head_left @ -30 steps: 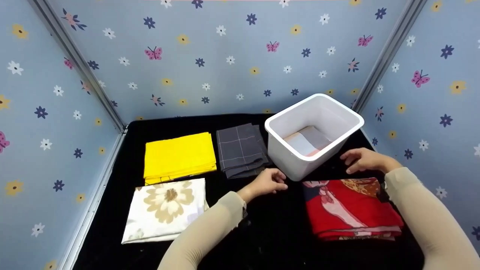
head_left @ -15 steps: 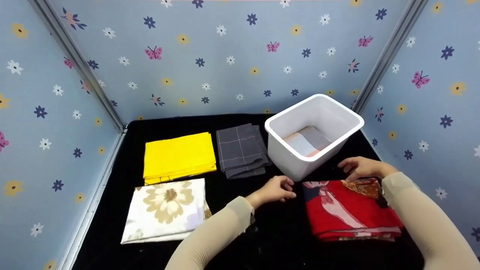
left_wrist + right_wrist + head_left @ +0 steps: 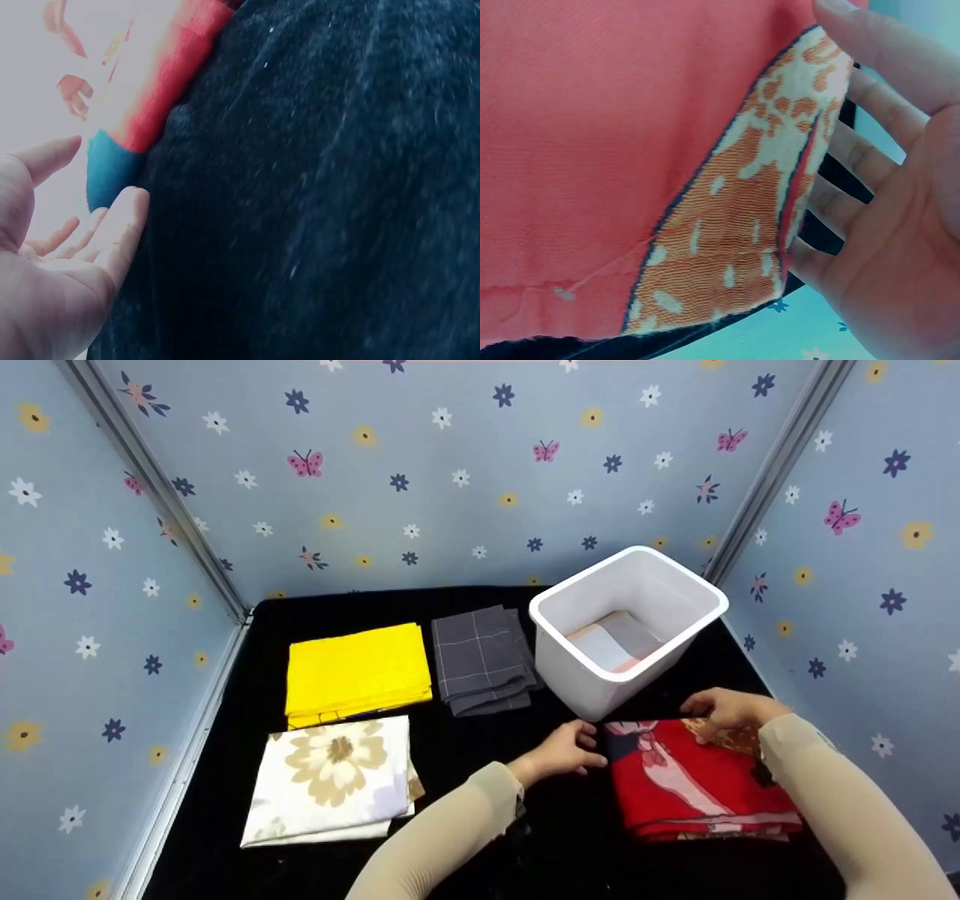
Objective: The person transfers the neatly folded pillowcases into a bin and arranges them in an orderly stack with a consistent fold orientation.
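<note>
A folded red cloth point(image 3: 675, 787) with a printed pattern lies at the front right of the black table. My right hand point(image 3: 727, 714) is over its far edge, around the orange patterned corner point(image 3: 720, 225). In the right wrist view the thumb extends above that edge and the other fingertips go out of sight behind it. My left hand point(image 3: 564, 751) is at the cloth's near-left corner, fingers loosely bent and nothing held. The left wrist view shows its fingertips point(image 3: 135, 202) right at the blue corner point(image 3: 112, 169) of the cloth.
Behind the hands stands a white bin point(image 3: 585, 679) with a folded cloth point(image 3: 619, 641) at its bottom. To the left lie a dark checked cloth point(image 3: 484, 656), a yellow cloth point(image 3: 360, 671) and a white flowered cloth point(image 3: 330, 780). Patterned panels point(image 3: 465, 525) enclose the table.
My left hand has moved right and toward me, up to the red cloth's corner. My right hand has come down from beside the bin onto the cloth's far edge.
</note>
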Tool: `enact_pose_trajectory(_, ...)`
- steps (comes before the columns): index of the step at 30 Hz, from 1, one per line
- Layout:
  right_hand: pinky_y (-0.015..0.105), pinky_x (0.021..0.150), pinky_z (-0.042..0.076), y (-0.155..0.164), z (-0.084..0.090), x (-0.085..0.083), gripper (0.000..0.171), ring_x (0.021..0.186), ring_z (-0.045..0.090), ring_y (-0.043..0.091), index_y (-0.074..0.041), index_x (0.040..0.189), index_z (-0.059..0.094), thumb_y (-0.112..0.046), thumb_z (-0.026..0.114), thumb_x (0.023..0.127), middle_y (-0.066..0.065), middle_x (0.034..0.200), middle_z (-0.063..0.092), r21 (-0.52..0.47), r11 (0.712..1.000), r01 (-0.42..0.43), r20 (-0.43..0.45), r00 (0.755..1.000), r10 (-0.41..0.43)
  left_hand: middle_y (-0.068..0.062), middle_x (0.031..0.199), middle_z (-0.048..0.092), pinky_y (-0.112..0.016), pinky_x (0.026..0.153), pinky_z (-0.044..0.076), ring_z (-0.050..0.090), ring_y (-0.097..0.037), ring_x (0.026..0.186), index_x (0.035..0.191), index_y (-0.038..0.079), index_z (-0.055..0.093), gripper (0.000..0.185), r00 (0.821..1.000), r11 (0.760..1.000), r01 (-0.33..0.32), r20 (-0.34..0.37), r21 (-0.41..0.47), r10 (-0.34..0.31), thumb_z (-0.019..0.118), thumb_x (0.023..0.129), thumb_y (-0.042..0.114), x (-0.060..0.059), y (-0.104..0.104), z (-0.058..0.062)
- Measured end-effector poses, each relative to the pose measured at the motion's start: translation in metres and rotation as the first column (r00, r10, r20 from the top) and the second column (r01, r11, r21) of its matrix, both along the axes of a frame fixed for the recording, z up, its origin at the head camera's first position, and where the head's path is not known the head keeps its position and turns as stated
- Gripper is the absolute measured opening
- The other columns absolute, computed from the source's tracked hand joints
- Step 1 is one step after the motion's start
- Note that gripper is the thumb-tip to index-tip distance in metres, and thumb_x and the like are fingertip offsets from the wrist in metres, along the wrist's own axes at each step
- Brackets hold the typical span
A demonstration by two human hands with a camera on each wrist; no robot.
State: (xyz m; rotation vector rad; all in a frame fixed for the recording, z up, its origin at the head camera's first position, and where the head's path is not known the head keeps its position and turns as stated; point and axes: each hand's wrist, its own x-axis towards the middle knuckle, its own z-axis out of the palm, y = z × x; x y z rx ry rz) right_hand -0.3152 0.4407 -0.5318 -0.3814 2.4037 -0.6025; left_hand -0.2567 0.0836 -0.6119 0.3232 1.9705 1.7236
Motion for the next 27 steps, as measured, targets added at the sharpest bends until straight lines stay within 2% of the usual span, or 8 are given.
enact_pose_trajectory(2, 0.067, 0.112, 0.050, 0.000, -0.001, 0.001, 0.065, 0.122, 0.062, 0.040, 0.005, 0.142, 0.064, -0.012, 0.088, 0.084, 0.030, 0.138, 0.063, 0.012, 1.000, 0.008, 0.008, 1.000, -0.009, -0.025, 0.129, 0.069, -0.042, 0.077, 0.070, 0.076, -0.032, 0.088, 0.140, -0.006, 0.057, 0.059, 1.000, 1.000, -0.009, 0.015, 0.005, 0.009, 0.085, 0.088, -0.001, 0.002, 0.004, -0.002)
enact_pose_trajectory(9, 0.054, 0.107, 0.056, -0.004, -0.005, 0.005, 0.065, 0.114, 0.065, 0.031, 0.002, 0.142, 0.065, -0.011, 0.089, 0.082, 0.024, 0.135, 0.067, 0.004, 0.996, 0.088, 0.074, 0.993, -0.088, -0.023, 0.128, 0.069, -0.040, 0.078, 0.069, 0.078, -0.032, 0.092, 0.144, -0.006, 0.054, 0.064, 0.999, 0.999, -0.012, 0.052, 0.032, 0.011, 0.085, 0.088, 0.000, 0.003, 0.013, -0.006)
enact_pose_trajectory(13, 0.054, 0.106, 0.057, -0.007, -0.006, 0.006, 0.066, 0.113, 0.065, 0.031, 0.002, 0.143, 0.064, -0.009, 0.088, 0.082, 0.022, 0.131, 0.068, 0.005, 0.993, 0.119, 0.096, 0.988, -0.119, -0.025, 0.128, 0.069, -0.041, 0.079, 0.070, 0.079, -0.036, 0.095, 0.145, -0.007, 0.052, 0.066, 0.996, 0.999, -0.028, 0.081, 0.045, 0.024, 0.084, 0.088, -0.002, 0.004, 0.020, -0.006)
enact_pose_trajectory(18, 0.045, 0.097, 0.060, -0.008, -0.010, 0.007, 0.059, 0.106, 0.066, 0.027, 0.000, 0.136, 0.068, -0.008, 0.089, 0.081, 0.017, 0.122, 0.071, -0.011, 0.987, 0.158, 0.127, 0.980, -0.155, -0.025, 0.127, 0.067, -0.041, 0.081, 0.070, 0.079, -0.037, 0.096, 0.147, -0.008, 0.050, 0.068, 0.993, 0.997, -0.041, 0.112, 0.064, 0.034, 0.083, 0.088, -0.003, 0.004, 0.026, -0.004)
enact_pose_trajectory(21, 0.038, 0.089, 0.061, -0.008, -0.013, 0.006, 0.053, 0.100, 0.067, 0.024, -0.001, 0.130, 0.071, -0.006, 0.089, 0.080, 0.013, 0.116, 0.072, -0.025, 0.987, 0.160, 0.135, 0.979, -0.156, -0.024, 0.128, 0.066, -0.041, 0.082, 0.069, 0.080, -0.038, 0.098, 0.148, -0.009, 0.048, 0.069, 0.990, 0.995, -0.055, 0.134, 0.080, 0.044, 0.082, 0.088, -0.003, 0.003, 0.029, -0.004)
enact_pose_trajectory(27, 0.035, 0.085, 0.059, -0.009, -0.013, 0.005, 0.048, 0.097, 0.065, 0.022, -0.005, 0.125, 0.074, -0.006, 0.089, 0.080, 0.010, 0.114, 0.071, 0.004, 0.995, 0.102, 0.099, 0.990, -0.102, -0.025, 0.130, 0.066, -0.042, 0.084, 0.069, 0.080, -0.038, 0.101, 0.152, -0.012, 0.044, 0.074, 0.983, 0.992, -0.087, 0.167, 0.089, 0.071, 0.083, 0.089, -0.001, 0.004, 0.035, -0.008)
